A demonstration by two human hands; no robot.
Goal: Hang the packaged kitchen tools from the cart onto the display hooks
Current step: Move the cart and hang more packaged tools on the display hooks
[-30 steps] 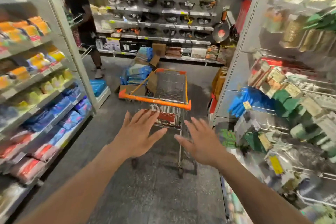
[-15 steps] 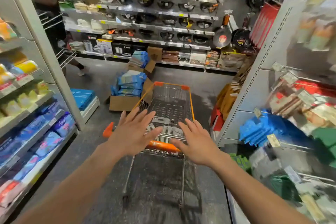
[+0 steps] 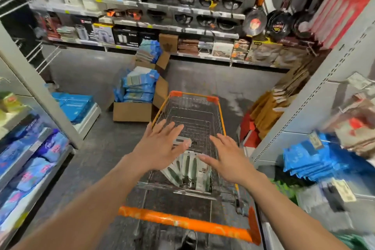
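Far left: shelves (image 3: 30, 148) w/ blue & purple soft packs, all blurred. At the end of that unit sits a low white ledge (image 3: 89, 115) w/ flat blue packs stacked on it. Further in, an open cardboard box (image 3: 132, 111) stands on the floor, piled w/ more blue packs, just left of the cart's far end.

Left hand (image 3: 160, 148): palm down, fingers straight & spread, nothing in it. It hovers over the left side of the cart (image 3: 192, 95), fingertips above the wire basket; can't tell if it touches the rim.

Centre: the cart is wire w/ orange trim, its orange handle bar (image 3: 182, 222) nearest the camera. The packaged tools (image 3: 186, 168) lie in the near end of the basket, below & btwn the two hands. They are pale card pkgs w/ dark long shapes, too blurred to say which tools.

Right hand (image 3: 229, 160): palm down, fingers straight, a bit spread, grasping nothing, over the right side of the basket, just beside the pkgs.

Right of the cart: brown boards (image 3: 265, 111) stacked at the foot of a grey display panel (image 3: 304, 107). Hooks (image 3: 334, 81) stick out from the panel; blue packs (image 3: 312, 160) & other blurred goods hang there. Upper right, on the back wall, pans (image 3: 254, 20) hang by the shelves.
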